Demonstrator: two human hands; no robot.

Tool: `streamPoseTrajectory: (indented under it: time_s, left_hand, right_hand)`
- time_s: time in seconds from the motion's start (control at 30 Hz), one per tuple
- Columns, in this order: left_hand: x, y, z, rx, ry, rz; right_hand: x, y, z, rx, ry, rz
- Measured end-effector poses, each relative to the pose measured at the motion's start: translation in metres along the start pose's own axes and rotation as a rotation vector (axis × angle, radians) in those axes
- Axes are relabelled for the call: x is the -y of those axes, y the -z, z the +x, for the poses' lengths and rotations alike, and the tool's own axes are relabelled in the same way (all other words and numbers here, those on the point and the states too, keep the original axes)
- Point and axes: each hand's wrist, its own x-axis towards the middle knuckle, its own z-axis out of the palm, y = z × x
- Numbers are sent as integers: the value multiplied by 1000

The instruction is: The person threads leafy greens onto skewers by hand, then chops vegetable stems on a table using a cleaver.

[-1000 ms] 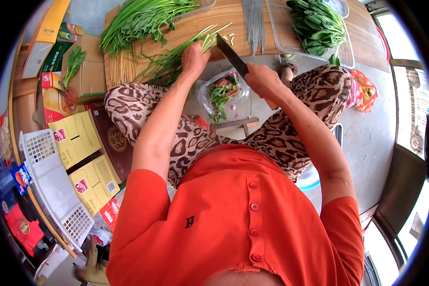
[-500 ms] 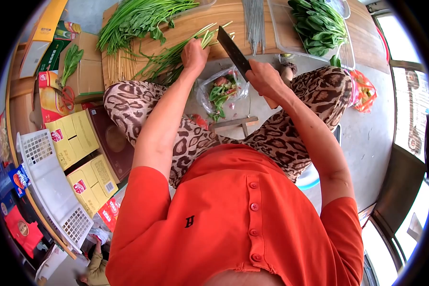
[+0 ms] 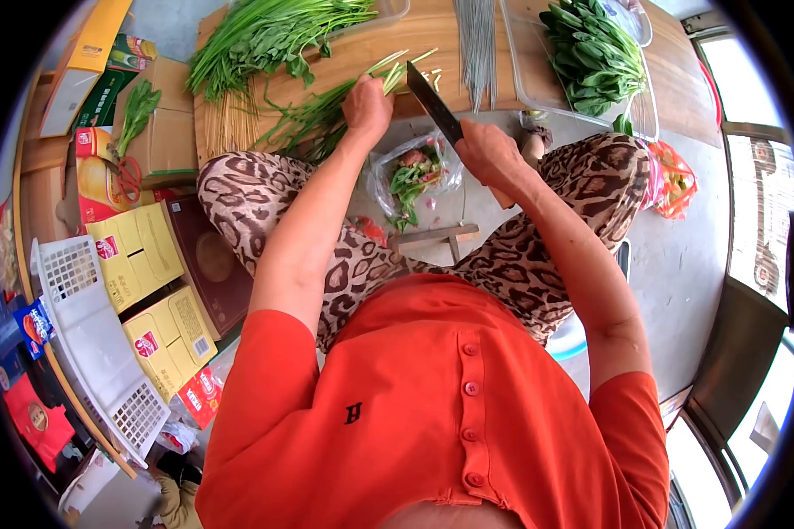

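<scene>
My left hand [image 3: 368, 108] is closed around a bunch of thin green vegetable stems [image 3: 313, 117] on the wooden board [image 3: 335, 66]. Their pale ends stick out past my fingers toward the blade. In my right hand [image 3: 492, 157] is a dark-bladed kitchen knife [image 3: 434, 102], its handle wrapped by my fingers. The blade slants up and left, its tip just right of the stem ends. Short cut pieces lie near the tip. A large heap of long green vegetables [image 3: 273, 40] lies beyond my left hand, beside thin bamboo skewers [image 3: 228, 123].
Grey metal skewers [image 3: 476, 53] lie on the board. Right of them, a clear plastic tray [image 3: 522, 84] holds leafy greens [image 3: 595, 57]. Below the board's edge sits a plastic bag [image 3: 388, 172] with vegetable scraps. Yellow boxes [image 3: 137, 256] and a white basket [image 3: 93, 326] stand left.
The view has shifted slightly. The knife sits a little lower beside the stem ends. Both hands keep their hold.
</scene>
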Motion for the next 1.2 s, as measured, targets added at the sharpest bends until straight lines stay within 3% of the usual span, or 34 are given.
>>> streamPoseTrajectory:
  time_s: [0.2,0.33,0.4,0.47,0.53,0.63,0.7,0.83,1.03,1.2]
  left_hand:
    - [1,6,-2,-35,-81,33]
    - [-4,24,4,-10,81,-53]
    - [1,30,11,0,111,-83]
    - [4,40,17,-54,-29,-44]
    - [8,42,23,-83,-60,1]
    - [7,37,33,-137,-115,34]
    - [-11,34,36,-78,42,20]
    - [-17,9,51,90,59,-46]
    - [-15,-24,62,-1,-85,95]
    - [-16,-14,55,91,-22,67]
  right_hand:
    - [-2,1,5,13,1,6]
    - [-15,8,6,47,-39,181]
    - [-29,4,11,-73,-4,259]
    - [-25,10,8,-84,-9,313]
    - [-16,14,4,43,-54,342]
    - [-12,6,8,25,3,282]
    - [-15,-2,14,-23,77,233]
    - [-13,14,11,70,-54,359]
    - [-40,6,22,-95,-34,342]
    - [-36,12,14,-83,-51,445]
